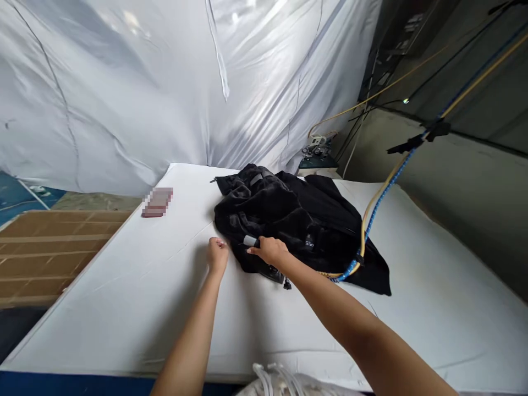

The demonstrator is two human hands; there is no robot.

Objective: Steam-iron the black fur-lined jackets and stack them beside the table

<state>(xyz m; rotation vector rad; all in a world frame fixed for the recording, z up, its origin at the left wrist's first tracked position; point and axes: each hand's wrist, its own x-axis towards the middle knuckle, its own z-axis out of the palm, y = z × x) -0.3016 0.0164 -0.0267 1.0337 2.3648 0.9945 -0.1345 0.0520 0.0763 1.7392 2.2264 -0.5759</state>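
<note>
A black garment [284, 214] lies rumpled on the white table [124, 308], with shiny plush-looking folds and a small label with pale letters. My right hand [270, 250] is closed around a hand tool with a light grey cylindrical end [251, 241], held over the garment's near left part. The tool's lower body is mostly hidden by the hand and forearm. My left hand [218, 254] is closed, fingertips pinched together, just left of the garment's edge. Whatever those fingers may hold is too small to make out.
A blue and yellow hose [377, 201] hangs from the upper right and passes behind my right forearm. A pixelated reddish object [158, 202] lies at the table's left edge. White plastic sheeting [165, 82] hangs behind. Brown cardboard [53, 250] is at the left.
</note>
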